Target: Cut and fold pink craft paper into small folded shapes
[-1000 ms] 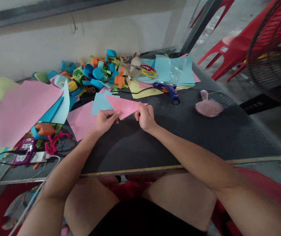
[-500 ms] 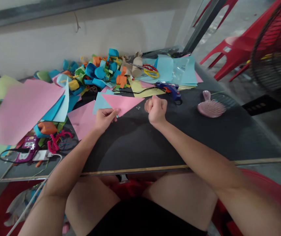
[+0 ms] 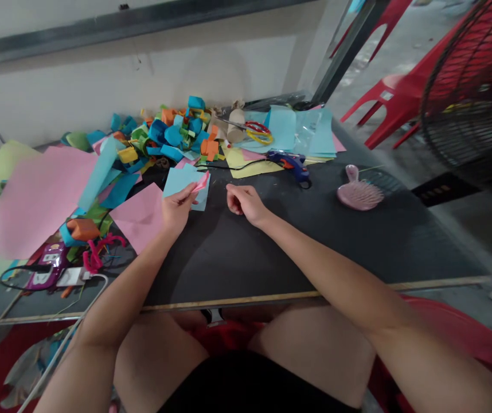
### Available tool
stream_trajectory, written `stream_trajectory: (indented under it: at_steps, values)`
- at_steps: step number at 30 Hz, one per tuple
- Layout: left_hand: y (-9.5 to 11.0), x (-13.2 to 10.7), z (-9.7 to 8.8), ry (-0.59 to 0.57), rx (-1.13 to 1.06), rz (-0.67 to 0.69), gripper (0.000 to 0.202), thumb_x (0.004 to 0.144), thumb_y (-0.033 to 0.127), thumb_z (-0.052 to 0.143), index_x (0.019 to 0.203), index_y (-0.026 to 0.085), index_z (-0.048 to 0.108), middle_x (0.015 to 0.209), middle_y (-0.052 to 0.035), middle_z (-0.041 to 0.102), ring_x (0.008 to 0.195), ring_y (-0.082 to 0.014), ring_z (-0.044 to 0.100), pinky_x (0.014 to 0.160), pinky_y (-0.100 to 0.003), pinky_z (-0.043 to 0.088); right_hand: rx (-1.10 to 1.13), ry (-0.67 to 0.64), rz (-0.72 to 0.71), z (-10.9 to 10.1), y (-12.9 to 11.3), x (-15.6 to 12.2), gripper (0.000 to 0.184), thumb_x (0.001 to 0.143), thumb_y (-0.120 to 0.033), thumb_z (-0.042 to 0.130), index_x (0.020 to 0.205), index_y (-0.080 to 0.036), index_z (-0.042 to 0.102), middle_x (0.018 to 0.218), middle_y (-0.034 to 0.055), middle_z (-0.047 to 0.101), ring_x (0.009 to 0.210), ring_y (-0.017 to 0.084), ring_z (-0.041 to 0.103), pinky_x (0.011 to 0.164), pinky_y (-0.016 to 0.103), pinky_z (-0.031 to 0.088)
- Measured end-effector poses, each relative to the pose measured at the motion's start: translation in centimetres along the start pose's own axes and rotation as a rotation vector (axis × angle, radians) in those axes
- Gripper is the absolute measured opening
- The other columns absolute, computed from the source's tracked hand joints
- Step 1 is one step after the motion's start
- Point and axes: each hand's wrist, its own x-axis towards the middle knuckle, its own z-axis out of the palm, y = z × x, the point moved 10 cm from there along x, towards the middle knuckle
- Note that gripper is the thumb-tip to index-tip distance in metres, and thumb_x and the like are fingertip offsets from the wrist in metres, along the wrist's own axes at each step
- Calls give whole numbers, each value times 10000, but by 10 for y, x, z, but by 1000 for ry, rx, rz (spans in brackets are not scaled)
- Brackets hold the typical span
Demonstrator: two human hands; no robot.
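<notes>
My left hand [image 3: 178, 207] pinches a folded pink paper piece [image 3: 202, 182], which stands almost edge-on above a light blue sheet [image 3: 179, 180] on the black table [image 3: 315, 235]. A short way to the right, my right hand [image 3: 242, 202] hovers over the table with its fingers curled in and nothing visible in them. Just left of my left hand a flat pink sheet [image 3: 140, 215] lies on the table.
A heap of folded coloured paper pieces [image 3: 172, 133] lies at the back. Scissors [image 3: 257, 131], a blue glue gun [image 3: 291, 163] and a pink hairbrush [image 3: 358, 192] sit to the right. Large pink paper [image 3: 35, 195] and cables [image 3: 52, 272] cover the left. Red chairs [image 3: 396, 86] and a fan [image 3: 478, 86] stand beyond.
My right hand let go of the pink triangle, lifted as a fist, then came back down nearer my left. The left hand turned the pink paper from flat to nearly edge-on.
</notes>
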Motion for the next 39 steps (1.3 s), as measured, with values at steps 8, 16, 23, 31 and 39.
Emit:
stream_trajectory:
  at_steps: [8, 16, 23, 31, 39]
  values:
    - [61, -35, 12, -59, 573, 813, 274, 928, 203, 519, 1031, 300, 754, 1167, -60, 715, 785, -149, 719, 676, -275, 576, 15, -19, 41, 4, 2, 2, 374, 713, -543, 652, 738, -172, 609, 482, -34, 549, 365, 91, 486, 329, 201, 313]
    - [72, -47, 31, -152, 790, 925, 315, 940, 337, 522, 1177, 209, 686, 1233, -127, 679, 888, -194, 715, 710, -289, 567, -14, 70, -41, -7, -2, 3, 376, 663, -530, 742, 761, -177, 657, 606, -25, 583, 504, 91, 516, 402, 204, 443]
    - [69, -38, 26, -189, 741, 777, 441, 928, 443, 541, 1301, 216, 599, 1344, -134, 602, 993, -233, 691, 808, -339, 569, -49, 104, -57, -14, -1, 7, 478, 617, -612, 758, 730, -158, 665, 651, 6, 614, 536, 93, 534, 403, 202, 452]
    - [67, -38, 28, -199, 704, 753, 518, 893, 537, 561, 1269, 184, 610, 1274, -132, 654, 942, -215, 700, 767, -302, 552, -82, 96, -50, -11, -6, 3, 504, 607, -649, 752, 638, -167, 609, 563, -30, 529, 485, 84, 464, 443, 233, 409]
    - [64, -35, 18, -227, 705, 799, 536, 877, 519, 599, 1302, 193, 577, 1111, -121, 727, 862, -193, 706, 712, -269, 534, -124, 87, -68, -9, -9, 2, 526, 591, -643, 763, 584, -175, 523, 557, -53, 456, 533, 72, 377, 511, 235, 304]
